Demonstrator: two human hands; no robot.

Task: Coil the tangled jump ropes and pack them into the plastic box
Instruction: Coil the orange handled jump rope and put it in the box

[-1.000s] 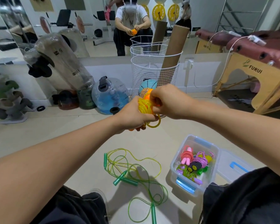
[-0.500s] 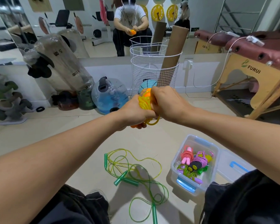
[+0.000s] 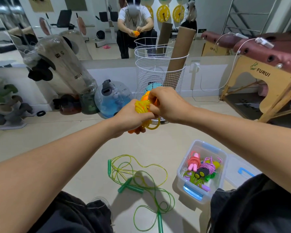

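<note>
Step in hand: coiling the yellow rope (image 3: 142, 106), which is bunched into a tight bundle held up in front of the person, above the floor (image 3: 84, 148).
Left hand (image 3: 130, 117): fingers curled round the lower part of the bundle, gripping it; the orange handles (image 3: 134, 131) poke out just below this hand.
Right hand (image 3: 168, 105): fingers curled in on the top of the bundle, pinching a turn of rope against it, touching the left hand.
Loose end: one loop of yellow rope hangs free under the two hands, not yet tucked in.
Progress, as a judgement: this rope looks nearly wound, with only the last loop left to secure.
Green rope (image 3: 141, 184): lies tangled on the floor below the hands, towards the person, its green handles spread among the loops; untouched.
Plastic box (image 3: 181, 169): open on the floor, below and to the right of the hands, beside the person's right knee; it holds several coiled ropes in pink, purple, green and black.
Lid (image 3: 238, 170): lies just right of the box, partly hidden by the knee.
Next move, as a judgement: wrap or tuck the hanging loop so the bundle stays together, then lower it into the free space at the far end of the box.
What that calls for: a firm hold by the left hand while the right works the loop.
Risk: a springy plastic rope may uncoil once released.
</note>
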